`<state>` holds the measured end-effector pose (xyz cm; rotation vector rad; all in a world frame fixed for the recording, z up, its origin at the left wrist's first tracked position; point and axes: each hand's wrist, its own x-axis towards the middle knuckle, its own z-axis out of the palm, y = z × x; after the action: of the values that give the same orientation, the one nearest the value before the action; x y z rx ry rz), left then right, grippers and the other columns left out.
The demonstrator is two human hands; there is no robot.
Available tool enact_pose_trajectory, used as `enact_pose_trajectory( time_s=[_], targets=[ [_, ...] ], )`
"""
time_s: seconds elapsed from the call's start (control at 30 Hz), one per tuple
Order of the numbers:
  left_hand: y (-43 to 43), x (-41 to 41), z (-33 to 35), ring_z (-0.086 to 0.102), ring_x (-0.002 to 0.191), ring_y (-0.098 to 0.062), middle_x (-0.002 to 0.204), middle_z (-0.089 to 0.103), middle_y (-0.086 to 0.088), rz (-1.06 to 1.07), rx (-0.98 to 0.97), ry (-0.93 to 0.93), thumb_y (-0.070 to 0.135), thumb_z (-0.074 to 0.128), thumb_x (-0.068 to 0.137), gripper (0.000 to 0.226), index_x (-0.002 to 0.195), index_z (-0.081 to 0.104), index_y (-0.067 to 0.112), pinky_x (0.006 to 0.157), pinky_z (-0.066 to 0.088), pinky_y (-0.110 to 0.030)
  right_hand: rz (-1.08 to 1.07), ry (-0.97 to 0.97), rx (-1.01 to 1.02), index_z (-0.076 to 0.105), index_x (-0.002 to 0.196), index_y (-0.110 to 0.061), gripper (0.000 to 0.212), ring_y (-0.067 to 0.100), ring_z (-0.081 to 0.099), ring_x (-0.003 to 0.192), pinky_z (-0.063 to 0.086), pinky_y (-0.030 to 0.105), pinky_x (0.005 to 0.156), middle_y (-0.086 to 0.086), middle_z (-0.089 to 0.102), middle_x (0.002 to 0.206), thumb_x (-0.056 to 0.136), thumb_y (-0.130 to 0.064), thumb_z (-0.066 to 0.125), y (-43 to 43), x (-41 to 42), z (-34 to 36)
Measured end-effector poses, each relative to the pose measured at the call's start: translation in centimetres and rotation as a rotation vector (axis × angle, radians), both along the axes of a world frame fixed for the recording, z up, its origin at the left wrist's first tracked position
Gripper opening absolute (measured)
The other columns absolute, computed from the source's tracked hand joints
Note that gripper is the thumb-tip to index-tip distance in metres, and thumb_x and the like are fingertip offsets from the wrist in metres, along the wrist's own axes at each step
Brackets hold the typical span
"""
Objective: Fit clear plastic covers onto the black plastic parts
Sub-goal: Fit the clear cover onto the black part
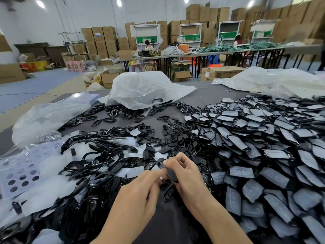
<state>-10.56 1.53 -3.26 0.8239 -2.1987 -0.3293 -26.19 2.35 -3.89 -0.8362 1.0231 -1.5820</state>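
My right hand [184,171] pinches a small black plastic part [164,165] between thumb and fingers, just above the table. My left hand [142,189] meets it from the left, fingertips curled onto the same part's lower end. Whether a clear cover sits on it I cannot tell. Loose clear covers [135,172] lie just left of my hands among bare black frames [98,155]. A big heap of black parts with covers fitted [263,138] fills the right side. Another black part [168,192] lies under my hands.
Dark grey table [154,118] holds crumpled clear plastic bags [147,88] at the back and left [44,120]. A perforated white sheet [19,173] lies at the left edge. More plastic sheeting [274,80] lies far right. Cardboard boxes and worktables stand behind.
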Motion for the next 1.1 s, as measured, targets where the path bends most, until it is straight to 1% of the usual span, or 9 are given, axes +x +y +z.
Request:
enact_pose_trajectory(
  time_s=[0.2, 0.33, 0.47, 0.53, 0.67, 0.77, 0.83, 0.97, 1.1],
  targets=[
    [1.0, -1.3, -0.4, 0.057, 0.064, -0.005, 0.095, 0.068, 0.015, -0.093, -0.024, -0.142, 0.025, 0.043, 0.089, 0.04, 0.122, 0.063, 0.038, 0.055, 0.049, -0.021, -0.084, -0.08, 0.039, 0.05, 0.059, -0.024, 0.037, 0.009, 0.059, 0.055, 0.05, 0.023, 0.058, -0.005, 0.055, 0.063, 0.086, -0.007, 0.069, -0.4, -0.4, -0.2],
    [1.0, -1.1, 0.0, 0.049, 0.056, 0.003, 0.08, 0.059, 0.025, -0.067, 0.019, 0.045, 0.015, 0.052, 0.091, 0.038, 0.118, 0.066, 0.038, 0.057, 0.036, -0.005, -0.068, -0.163, -0.008, 0.047, 0.064, -0.019, 0.035, 0.009, 0.053, 0.054, 0.051, 0.022, 0.057, -0.005, 0.054, 0.061, 0.087, 0.0, 0.065, -0.5, -0.5, 0.1],
    [0.3, -0.5, -0.1, 0.039, 0.046, -0.002, 0.06, 0.048, 0.018, 0.08, 0.072, 0.167, 0.019, 0.053, 0.095, 0.032, 0.11, 0.063, 0.045, 0.049, 0.03, -0.008, -0.045, -0.109, -0.004, 0.049, 0.064, -0.019, 0.033, 0.007, 0.054, 0.059, 0.054, 0.022, 0.062, -0.003, 0.054, 0.064, 0.086, -0.003, 0.067, -0.3, -0.3, 0.1],
    [0.1, -0.2, 0.1, 0.041, 0.047, -0.003, 0.066, 0.051, 0.018, 0.077, 0.024, 0.123, 0.023, 0.05, 0.095, 0.028, 0.11, 0.062, 0.043, 0.048, 0.034, -0.011, -0.035, -0.068, -0.003, 0.05, 0.064, -0.018, 0.032, 0.009, 0.053, 0.061, 0.053, 0.023, 0.063, 0.001, 0.052, 0.068, 0.086, -0.003, 0.068, -0.2, -0.2, 0.2],
    [-0.3, 0.2, 0.5, 0.054, 0.051, -0.009, 0.078, 0.06, 0.01, 0.184, -0.188, -0.18, 0.026, 0.043, 0.092, 0.027, 0.111, 0.057, 0.039, 0.044, 0.046, -0.029, -0.05, 0.037, -0.019, 0.053, 0.07, -0.018, 0.024, 0.021, 0.053, 0.07, 0.054, 0.023, 0.065, 0.01, 0.056, 0.074, 0.083, -0.009, 0.072, -0.1, 0.3, 0.0],
    [-0.7, 0.0, 0.5, 0.058, 0.05, -0.016, 0.071, 0.057, 0.008, 0.333, -0.255, -0.228, 0.026, 0.046, 0.09, 0.024, 0.105, 0.063, 0.032, 0.041, 0.04, -0.028, -0.061, 0.13, 0.018, 0.058, 0.067, -0.025, 0.018, 0.02, 0.057, 0.073, 0.056, 0.028, 0.071, 0.005, 0.06, 0.073, 0.073, -0.026, 0.075, 0.0, 0.7, -0.2],
    [-0.8, -0.1, 0.4, 0.059, 0.048, -0.015, 0.071, 0.062, 0.009, 0.365, -0.269, -0.189, 0.026, 0.045, 0.09, 0.026, 0.105, 0.066, 0.027, 0.041, 0.038, -0.024, -0.067, 0.141, 0.029, 0.06, 0.065, -0.028, 0.02, 0.018, 0.062, 0.071, 0.057, 0.027, 0.07, 0.001, 0.063, 0.071, 0.077, -0.024, 0.076, -0.1, 0.8, -0.3],
    [-0.8, 0.3, 0.2, 0.051, 0.043, -0.008, 0.053, 0.055, 0.009, 0.432, -0.018, 0.02, 0.023, 0.048, 0.096, 0.021, 0.11, 0.06, 0.033, 0.044, 0.043, -0.03, -0.098, 0.107, 0.041, 0.062, 0.068, -0.025, 0.024, 0.019, 0.069, 0.068, 0.054, 0.021, 0.062, -0.004, 0.067, 0.067, 0.087, -0.014, 0.073, -0.1, 0.4, -0.3],
    [-1.1, 0.0, -0.2, 0.056, 0.057, -0.011, 0.074, 0.064, 0.009, 0.26, 0.325, 0.326, 0.031, 0.051, 0.095, 0.016, 0.106, 0.057, 0.043, 0.055, 0.045, -0.024, -0.074, 0.081, 0.032, 0.063, 0.084, -0.013, 0.012, 0.018, 0.072, 0.069, 0.055, 0.02, 0.062, -0.004, 0.069, 0.069, 0.087, -0.015, 0.074, 0.1, 0.6, -0.3]
  ],
)
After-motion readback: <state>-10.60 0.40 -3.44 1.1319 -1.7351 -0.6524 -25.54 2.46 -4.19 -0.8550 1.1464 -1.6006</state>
